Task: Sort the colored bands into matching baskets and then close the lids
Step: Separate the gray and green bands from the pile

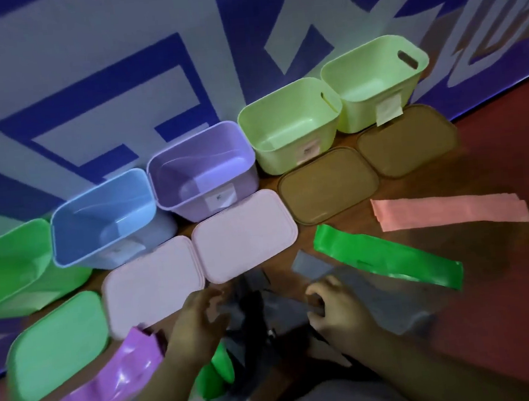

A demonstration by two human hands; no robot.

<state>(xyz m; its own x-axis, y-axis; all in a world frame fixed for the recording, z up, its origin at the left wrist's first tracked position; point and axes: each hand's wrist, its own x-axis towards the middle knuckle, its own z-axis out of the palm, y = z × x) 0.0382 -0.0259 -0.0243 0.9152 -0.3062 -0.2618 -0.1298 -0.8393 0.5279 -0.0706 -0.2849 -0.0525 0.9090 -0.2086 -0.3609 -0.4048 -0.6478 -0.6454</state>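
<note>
Several open baskets line the wall: green (13, 270), blue (98, 221), purple (203, 170) and two pale yellow-green ones (288, 124) (374, 78). Loose bands lie on the floor: a pink one (450, 214), a green one (390, 263), a purple one (113, 383), another green one (216, 374). Both hands are in a heap of grey and black bands (267, 315). My left hand (200, 324) has curled fingers on the dark bands. My right hand (336, 309) pinches a grey band (377, 299).
Lids lie flat in front of the baskets: a green one (58, 346), two pale pink (152, 283) (243, 234) and two brown (329, 188) (408, 139). The blue-and-white patterned wall (118, 85) stands behind. Red-brown floor (506, 307) stretches to the right.
</note>
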